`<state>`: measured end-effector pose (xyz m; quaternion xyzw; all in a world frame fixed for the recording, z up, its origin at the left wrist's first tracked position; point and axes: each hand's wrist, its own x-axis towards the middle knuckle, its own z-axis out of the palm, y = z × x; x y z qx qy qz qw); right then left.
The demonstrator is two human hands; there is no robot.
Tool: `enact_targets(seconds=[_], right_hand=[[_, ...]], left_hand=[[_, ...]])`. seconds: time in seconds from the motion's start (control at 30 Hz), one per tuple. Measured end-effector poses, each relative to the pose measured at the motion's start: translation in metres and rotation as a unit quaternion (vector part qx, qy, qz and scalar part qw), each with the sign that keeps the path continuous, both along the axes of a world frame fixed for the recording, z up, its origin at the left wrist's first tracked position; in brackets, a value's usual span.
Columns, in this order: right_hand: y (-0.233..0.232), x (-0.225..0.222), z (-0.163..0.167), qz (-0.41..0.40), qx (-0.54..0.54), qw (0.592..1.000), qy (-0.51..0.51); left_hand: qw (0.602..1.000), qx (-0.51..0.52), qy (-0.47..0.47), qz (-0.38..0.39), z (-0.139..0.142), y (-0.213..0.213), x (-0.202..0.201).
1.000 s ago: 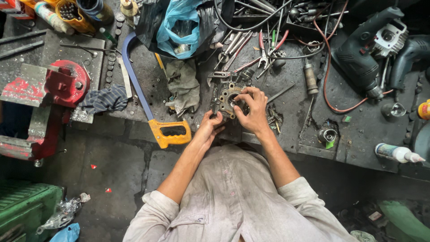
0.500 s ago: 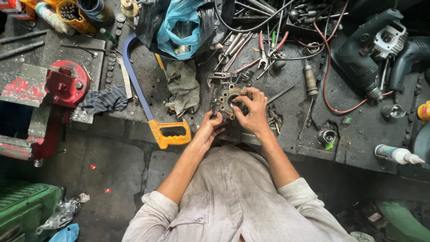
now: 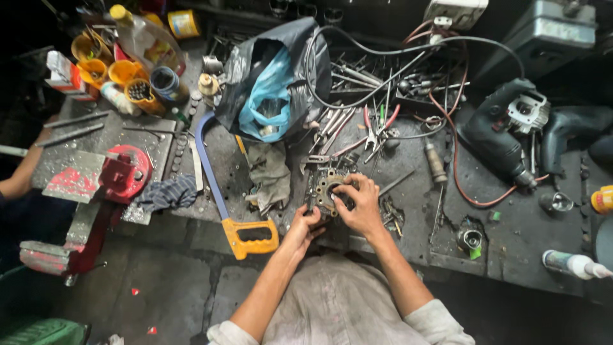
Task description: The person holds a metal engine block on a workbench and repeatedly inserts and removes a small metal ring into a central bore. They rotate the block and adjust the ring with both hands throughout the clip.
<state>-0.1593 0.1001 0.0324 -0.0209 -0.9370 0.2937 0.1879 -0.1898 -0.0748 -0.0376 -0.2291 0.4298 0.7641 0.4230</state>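
Nearest the camera, the person's pale shirt and two bare forearms are reaching up to the front edge of the bench (image 3: 408,252). The left hand (image 3: 305,225) is gripping the lower left side of a small metal engine part (image 3: 327,191), fingers curled around its edge, while the right hand (image 3: 359,203) is lying over its right side with fingers bent down onto the face. The part, a flat casting with a round opening in the middle, is resting on the bench between the two hands, near the front edge. Judging from this, the work on it looks to be under way rather than finished: loose screws and small fittings are lying around it, and I cannot tell which belong to it or what is left to fit.

Just to the left, a hacksaw (image 3: 225,198) with an orange handle is lying along the bench beside a crumpled grey rag (image 3: 271,174). Further left, a red vise (image 3: 118,177) is sitting at the corner. Beyond the hands, pliers and wrenches (image 3: 364,128) are scattered under a black cable. Behind those a black bag with blue plastic inside (image 3: 271,96) is slumping, and to the right a power drill (image 3: 504,134) is lying on its side.
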Motion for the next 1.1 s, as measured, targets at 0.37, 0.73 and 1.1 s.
enact_targets(seconds=[0.37,0.73,1.1], right_hand=[[0.001,0.003,0.005,-0.006,-0.004,1.000,-0.011],[0.001,0.004,0.008,-0.003,-0.006,1.000,-0.016],[0.004,0.003,0.009,0.006,-0.011,1.000,-0.020]], left_hand=[[1.000,0.006,0.006,-0.003,0.010,0.000,0.000],[1.000,0.008,0.014,-0.005,0.011,-0.002,0.001],[1.000,0.012,0.005,0.002,0.012,0.000,0.002]])
